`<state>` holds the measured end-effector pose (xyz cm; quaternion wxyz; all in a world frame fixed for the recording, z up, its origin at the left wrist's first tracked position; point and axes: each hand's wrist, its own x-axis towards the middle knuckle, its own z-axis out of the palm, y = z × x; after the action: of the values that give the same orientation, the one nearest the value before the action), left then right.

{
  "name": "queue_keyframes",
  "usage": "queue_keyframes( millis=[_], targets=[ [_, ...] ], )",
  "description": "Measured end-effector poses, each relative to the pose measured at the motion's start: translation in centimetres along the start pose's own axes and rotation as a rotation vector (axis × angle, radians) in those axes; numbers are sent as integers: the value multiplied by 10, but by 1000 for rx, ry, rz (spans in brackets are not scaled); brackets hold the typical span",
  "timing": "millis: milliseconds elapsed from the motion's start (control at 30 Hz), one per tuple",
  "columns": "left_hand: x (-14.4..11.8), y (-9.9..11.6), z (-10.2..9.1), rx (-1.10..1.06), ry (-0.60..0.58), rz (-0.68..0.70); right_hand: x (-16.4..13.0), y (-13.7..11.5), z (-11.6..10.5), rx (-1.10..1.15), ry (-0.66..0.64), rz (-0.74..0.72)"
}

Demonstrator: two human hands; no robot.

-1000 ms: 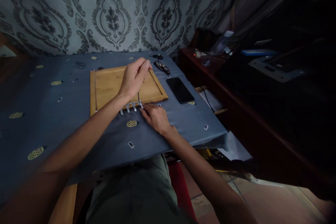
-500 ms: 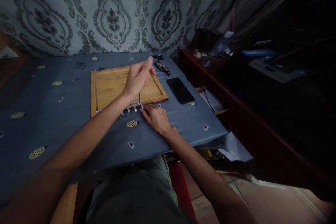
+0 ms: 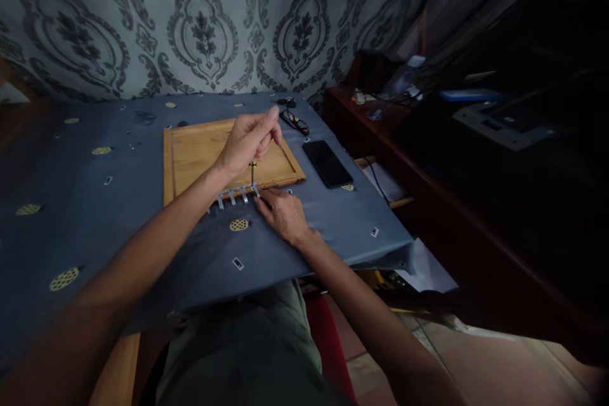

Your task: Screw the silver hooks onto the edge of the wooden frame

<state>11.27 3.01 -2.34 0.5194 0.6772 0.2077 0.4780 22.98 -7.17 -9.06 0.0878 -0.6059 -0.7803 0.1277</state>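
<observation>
evidently the left hand [image 3: 247, 139] is closed round a small screwdriver [image 3: 252, 174], held upright so its tip meets the row of small metal brackets [image 3: 235, 194] at the near edge of the wooden board [image 3: 200, 152]. the right hand [image 3: 283, 212] lies flat on the blue tablecloth [image 3: 95, 216], fingers pressing the end of the row, seemingly to steady it. a dark phone [image 3: 327, 163] and glasses [image 3: 294, 120] sit to the right of the board, apart from the hands.
</observation>
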Motion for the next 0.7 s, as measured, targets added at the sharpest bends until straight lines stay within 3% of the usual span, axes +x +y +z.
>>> queue_keyframes(
  millis=[167,233,467,700],
  targets=[
    [-8,-1,4,421,249,186,0,-1,-2,-10,-10,7],
    [-10,0,7,464,257,192,-1,-1,-2,-9,-9,1],
    [-4,-4,15,160,203,52,-1,-1,0,-11,13,-6],
    [2,-5,13,58,192,-8,0,0,1,-17,16,-6]
  ],
)
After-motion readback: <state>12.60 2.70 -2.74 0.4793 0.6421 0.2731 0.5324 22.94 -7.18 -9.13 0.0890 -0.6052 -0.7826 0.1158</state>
